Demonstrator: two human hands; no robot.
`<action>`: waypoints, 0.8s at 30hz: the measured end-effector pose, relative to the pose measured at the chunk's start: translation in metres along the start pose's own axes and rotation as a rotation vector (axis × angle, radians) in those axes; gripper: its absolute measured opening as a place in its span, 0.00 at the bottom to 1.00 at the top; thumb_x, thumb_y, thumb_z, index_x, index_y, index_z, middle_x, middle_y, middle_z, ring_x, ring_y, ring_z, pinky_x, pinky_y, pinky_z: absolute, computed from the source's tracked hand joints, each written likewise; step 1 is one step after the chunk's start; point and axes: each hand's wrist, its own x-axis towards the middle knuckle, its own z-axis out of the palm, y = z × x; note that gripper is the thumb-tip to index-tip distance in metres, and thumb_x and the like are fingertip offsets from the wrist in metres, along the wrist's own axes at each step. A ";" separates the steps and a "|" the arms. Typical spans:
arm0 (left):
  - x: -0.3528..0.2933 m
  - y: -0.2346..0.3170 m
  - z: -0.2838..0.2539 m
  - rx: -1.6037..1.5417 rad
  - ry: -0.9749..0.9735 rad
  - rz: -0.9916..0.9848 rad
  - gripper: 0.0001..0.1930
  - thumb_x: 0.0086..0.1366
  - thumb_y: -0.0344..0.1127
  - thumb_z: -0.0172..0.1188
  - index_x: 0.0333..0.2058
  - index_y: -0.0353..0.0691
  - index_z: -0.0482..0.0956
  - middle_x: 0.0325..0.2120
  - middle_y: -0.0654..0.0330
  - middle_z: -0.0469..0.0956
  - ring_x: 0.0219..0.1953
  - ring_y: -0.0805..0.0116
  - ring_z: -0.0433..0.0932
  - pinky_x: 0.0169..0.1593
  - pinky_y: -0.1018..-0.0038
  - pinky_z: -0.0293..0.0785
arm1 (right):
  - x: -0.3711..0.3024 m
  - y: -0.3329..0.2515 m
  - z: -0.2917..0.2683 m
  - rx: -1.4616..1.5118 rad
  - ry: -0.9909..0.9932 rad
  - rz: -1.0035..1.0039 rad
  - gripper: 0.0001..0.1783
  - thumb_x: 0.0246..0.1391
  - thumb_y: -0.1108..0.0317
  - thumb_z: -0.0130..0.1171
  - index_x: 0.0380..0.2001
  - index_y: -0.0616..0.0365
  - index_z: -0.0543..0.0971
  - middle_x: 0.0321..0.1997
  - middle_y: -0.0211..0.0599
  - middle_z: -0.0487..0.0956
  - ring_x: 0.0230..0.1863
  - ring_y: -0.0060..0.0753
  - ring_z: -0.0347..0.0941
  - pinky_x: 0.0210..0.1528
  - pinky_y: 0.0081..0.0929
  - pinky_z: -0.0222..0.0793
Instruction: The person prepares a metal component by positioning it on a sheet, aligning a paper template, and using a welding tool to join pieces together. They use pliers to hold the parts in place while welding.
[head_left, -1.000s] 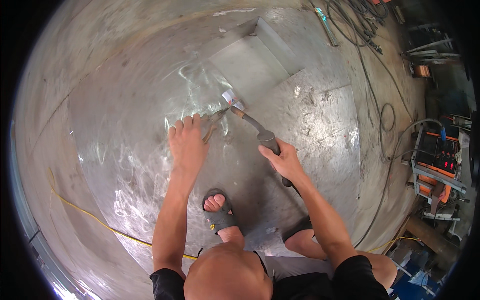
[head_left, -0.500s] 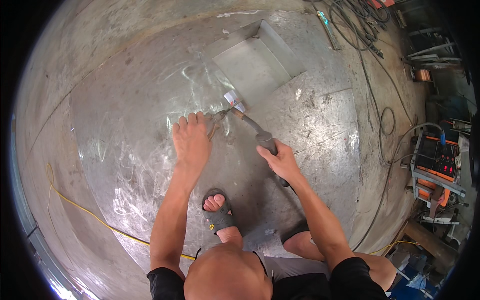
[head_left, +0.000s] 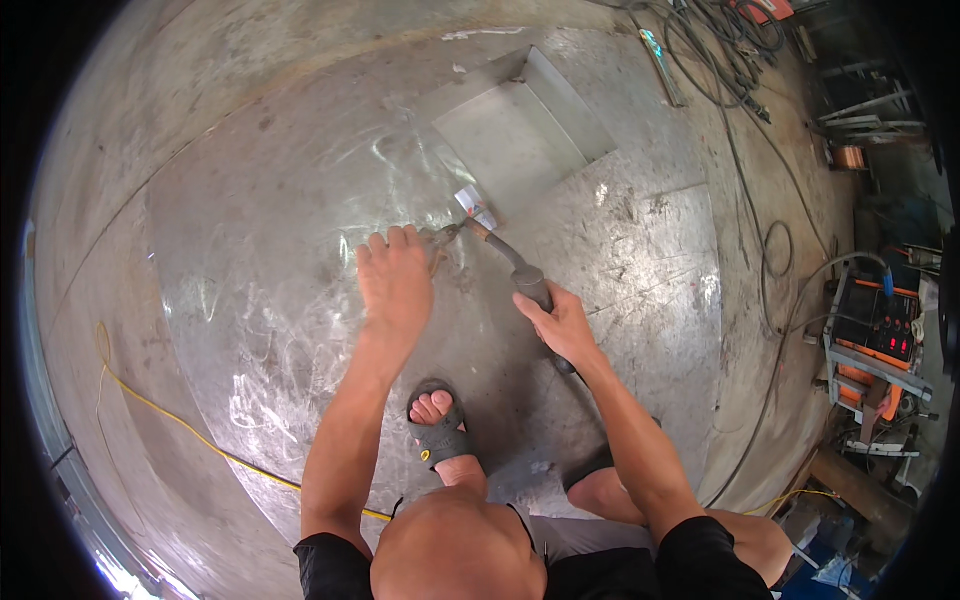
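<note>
Over there the left hand (head_left: 396,285) grips one pair of pliers (head_left: 440,238), tips right by the nozzle (head_left: 476,229) of one torch (head_left: 508,253), near a single metal tray (head_left: 510,132). The right hand (head_left: 562,322) clasps the torch's handle (head_left: 533,287); one orange-and-black machine (head_left: 872,318) stands far right.

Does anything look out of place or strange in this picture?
The open-toed sandal looks odd: toes are exposed while the bare right hand holds a welding torch. Black cables also lie tangled at the upper right.
</note>
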 end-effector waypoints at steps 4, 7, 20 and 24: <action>-0.001 0.000 -0.001 0.016 0.015 0.007 0.15 0.57 0.30 0.64 0.44 0.37 0.78 0.39 0.57 0.78 0.43 0.59 0.77 0.47 0.65 0.69 | -0.001 -0.003 0.001 -0.022 0.000 -0.013 0.26 0.58 0.46 0.67 0.39 0.64 0.81 0.22 0.32 0.73 0.25 0.24 0.67 0.29 0.29 0.63; 0.000 0.000 -0.004 0.028 -0.035 0.002 0.15 0.56 0.29 0.65 0.43 0.38 0.78 0.39 0.57 0.77 0.43 0.59 0.77 0.46 0.65 0.69 | -0.001 0.000 0.003 -0.019 -0.001 -0.012 0.27 0.58 0.46 0.66 0.40 0.64 0.81 0.22 0.33 0.74 0.26 0.24 0.68 0.30 0.30 0.64; 0.001 0.005 -0.006 0.112 -0.028 0.010 0.15 0.56 0.31 0.66 0.43 0.37 0.78 0.39 0.58 0.77 0.44 0.61 0.76 0.46 0.66 0.69 | -0.007 -0.017 -0.001 -0.159 0.013 -0.066 0.26 0.59 0.48 0.65 0.42 0.64 0.80 0.24 0.42 0.78 0.27 0.36 0.75 0.33 0.36 0.68; 0.001 0.005 -0.009 0.093 -0.037 0.008 0.15 0.56 0.31 0.66 0.43 0.37 0.78 0.39 0.57 0.77 0.43 0.60 0.76 0.47 0.66 0.69 | -0.008 -0.023 -0.002 -0.161 0.008 -0.046 0.26 0.59 0.48 0.64 0.43 0.64 0.79 0.23 0.43 0.78 0.26 0.39 0.76 0.32 0.37 0.69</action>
